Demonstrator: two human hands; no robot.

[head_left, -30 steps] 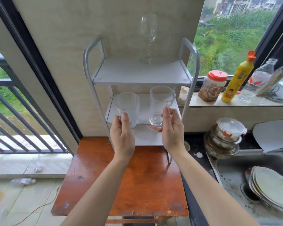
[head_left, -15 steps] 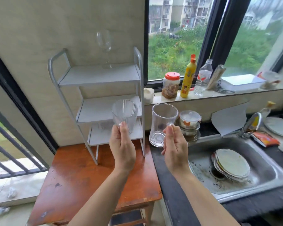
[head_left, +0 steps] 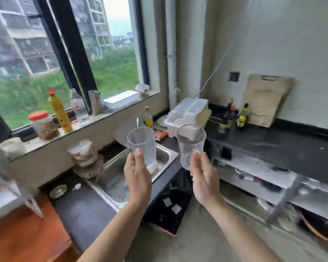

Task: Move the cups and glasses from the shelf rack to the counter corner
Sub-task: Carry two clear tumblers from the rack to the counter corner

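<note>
While both forearms reach forward, the left hand (head_left: 137, 178) pinches a ribbed clear plastic cup (head_left: 142, 146) upright over the steel sink (head_left: 121, 178), and the right hand (head_left: 204, 179) pinches a smooth clear glass tumbler (head_left: 190, 146) upright beside it. Beyond lies the black worktop (head_left: 284, 146), with a white plastic container (head_left: 187, 115) near its corner.
</note>
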